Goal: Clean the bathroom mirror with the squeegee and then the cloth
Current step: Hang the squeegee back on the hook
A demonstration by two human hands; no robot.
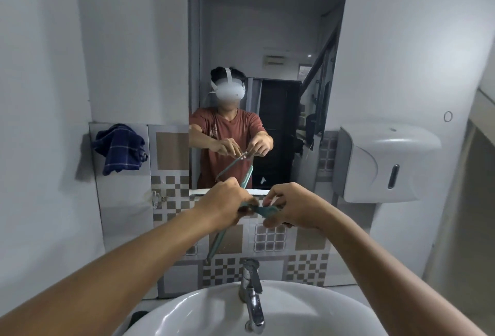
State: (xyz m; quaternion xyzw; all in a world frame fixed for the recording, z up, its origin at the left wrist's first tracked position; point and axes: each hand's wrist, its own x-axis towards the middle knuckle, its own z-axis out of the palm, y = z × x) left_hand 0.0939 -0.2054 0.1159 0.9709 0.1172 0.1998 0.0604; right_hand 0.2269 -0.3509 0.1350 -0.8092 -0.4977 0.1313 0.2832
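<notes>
Both the left hand [225, 203] and right hand [292, 208] gripped the teal squeegee [261, 210], its blade running from seven to one o'clock, apparently just off the mirror [267, 41], above the sink [214, 309].

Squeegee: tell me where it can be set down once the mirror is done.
Likely the sink basin, bare on both sides of the faucet. The ledge under the mirror looks narrow. Crowded: left hand and right hand both grip the squeegee above the faucet. The cloth hangs left.
</notes>
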